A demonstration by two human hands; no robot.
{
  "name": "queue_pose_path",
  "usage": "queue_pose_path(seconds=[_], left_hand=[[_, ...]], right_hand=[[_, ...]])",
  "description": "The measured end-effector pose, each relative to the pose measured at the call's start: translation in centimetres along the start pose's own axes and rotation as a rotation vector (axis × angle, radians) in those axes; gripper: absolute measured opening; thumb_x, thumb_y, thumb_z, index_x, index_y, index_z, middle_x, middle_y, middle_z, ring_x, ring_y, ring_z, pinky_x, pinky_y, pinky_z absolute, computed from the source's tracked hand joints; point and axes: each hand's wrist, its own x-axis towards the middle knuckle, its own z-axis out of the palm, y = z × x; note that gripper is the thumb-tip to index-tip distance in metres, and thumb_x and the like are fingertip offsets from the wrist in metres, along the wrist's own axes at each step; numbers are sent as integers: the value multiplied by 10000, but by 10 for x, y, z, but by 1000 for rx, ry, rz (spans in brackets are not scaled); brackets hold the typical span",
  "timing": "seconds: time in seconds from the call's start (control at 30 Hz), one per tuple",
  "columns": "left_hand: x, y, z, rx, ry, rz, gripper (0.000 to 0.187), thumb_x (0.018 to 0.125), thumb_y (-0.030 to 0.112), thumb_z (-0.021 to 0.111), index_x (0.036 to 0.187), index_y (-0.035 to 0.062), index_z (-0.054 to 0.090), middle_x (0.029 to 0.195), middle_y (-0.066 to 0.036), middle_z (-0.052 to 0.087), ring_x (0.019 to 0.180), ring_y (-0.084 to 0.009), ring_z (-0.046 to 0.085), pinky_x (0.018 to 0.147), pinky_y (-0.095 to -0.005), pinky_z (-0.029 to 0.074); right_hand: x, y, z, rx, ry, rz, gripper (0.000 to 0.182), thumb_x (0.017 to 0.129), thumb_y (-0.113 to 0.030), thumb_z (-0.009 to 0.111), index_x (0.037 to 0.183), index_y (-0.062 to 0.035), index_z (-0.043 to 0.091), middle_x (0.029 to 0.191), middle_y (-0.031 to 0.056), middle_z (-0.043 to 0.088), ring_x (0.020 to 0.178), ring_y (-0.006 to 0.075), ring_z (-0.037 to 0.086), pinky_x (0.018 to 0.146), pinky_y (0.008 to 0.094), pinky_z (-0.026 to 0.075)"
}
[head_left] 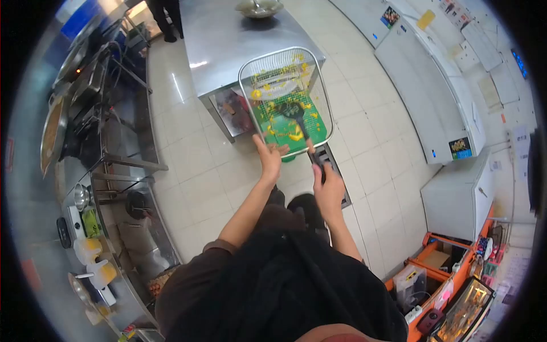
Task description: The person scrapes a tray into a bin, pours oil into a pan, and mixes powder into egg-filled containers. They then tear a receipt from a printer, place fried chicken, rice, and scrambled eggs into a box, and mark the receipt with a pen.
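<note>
My left hand is at the near left corner of a metal wire basket, its thumb and fingers on the rim. Yellow pieces cling to the mesh and lie scattered in the basket, which is tilted towards me. My right hand is closed around the handle of a black slotted spoon. Its dark head reaches into the basket, among the yellow pieces. A green surface shows through the mesh at the bottom.
Just beyond the basket stands a steel table bearing a bowl. Steel shelving with cookware runs along the left. White chest freezers line the right, with an orange unit nearer me. Another person's legs show at the back.
</note>
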Motion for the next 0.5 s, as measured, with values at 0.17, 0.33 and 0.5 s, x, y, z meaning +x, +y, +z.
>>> queue_pose_path(seconds=[0.17, 0.33, 0.5], left_hand=[[22, 4, 25, 68, -57, -94, 587, 771, -193, 250, 1277, 97, 192, 1107, -207, 363, 808, -316, 651, 665, -368, 590], [22, -3, 23, 103, -118, -93, 560, 796, -186, 272, 1274, 98, 204, 1042, -192, 395, 747, -288, 644, 651, -357, 584], [23, -13, 11, 60, -19, -126, 478, 870, -145, 309, 1269, 93, 199, 1006, -188, 432, 771, -285, 642, 692, -362, 582]], right_hand=[[84, 0, 8, 45, 5, 45, 261, 911, -288, 549, 949, -34, 597, 688, 209, 610, 651, 404, 599, 540, 462, 441], [100, 9, 20, -47, -58, -36, 271, 905, -300, 554, 991, -49, 607, 710, 191, 628, 657, 385, 613, 568, 462, 463], [73, 20, -19, -243, -314, -92, 238, 887, -287, 572, 982, -73, 619, 727, 172, 636, 673, 370, 622, 571, 453, 470]])
